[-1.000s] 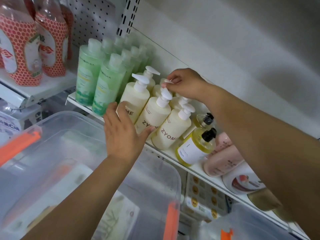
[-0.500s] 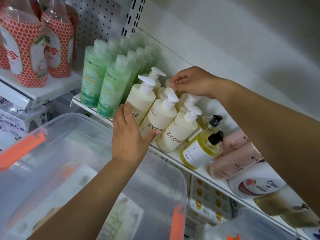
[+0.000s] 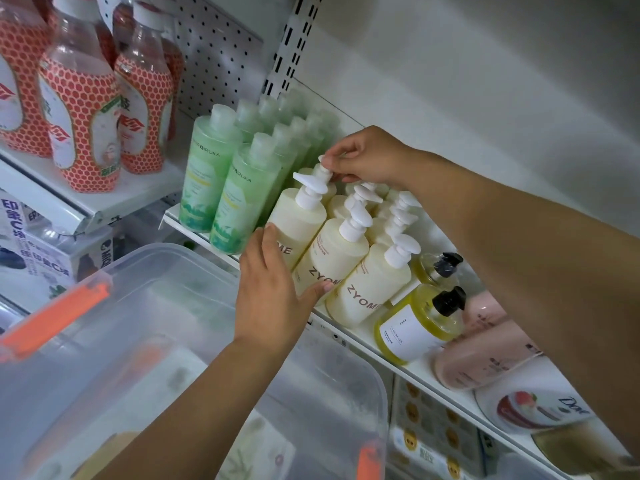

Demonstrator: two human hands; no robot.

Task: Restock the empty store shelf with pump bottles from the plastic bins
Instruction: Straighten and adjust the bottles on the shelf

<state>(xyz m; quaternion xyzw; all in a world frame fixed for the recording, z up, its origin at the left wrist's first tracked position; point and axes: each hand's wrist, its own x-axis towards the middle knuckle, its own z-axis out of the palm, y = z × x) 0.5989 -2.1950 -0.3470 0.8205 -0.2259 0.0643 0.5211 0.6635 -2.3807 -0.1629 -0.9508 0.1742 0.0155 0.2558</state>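
Several cream pump bottles (image 3: 367,282) marked ZYOME stand in rows on the white shelf (image 3: 356,336). My left hand (image 3: 273,289) rests against the fronts of the two leftmost front bottles, fingers fairly straight and thumb spread across the second bottle. My right hand (image 3: 363,157) reaches over the rows and pinches the white pump head (image 3: 320,168) of a cream bottle in the back row. A clear plastic bin (image 3: 145,358) with orange latches sits below and in front of the shelf.
Green capped bottles (image 3: 211,178) fill the shelf's left end. Yellow bottles with black pumps (image 3: 419,323) and pink bottles (image 3: 485,355) stand to the right. Red honeycomb-patterned bottles (image 3: 83,109) occupy a neighbouring shelf at upper left. Boxed goods sit on the shelves below.
My right hand has moved left along the back row, from a pump head nearer the middle to one further left. My left hand has stayed on the front bottles.
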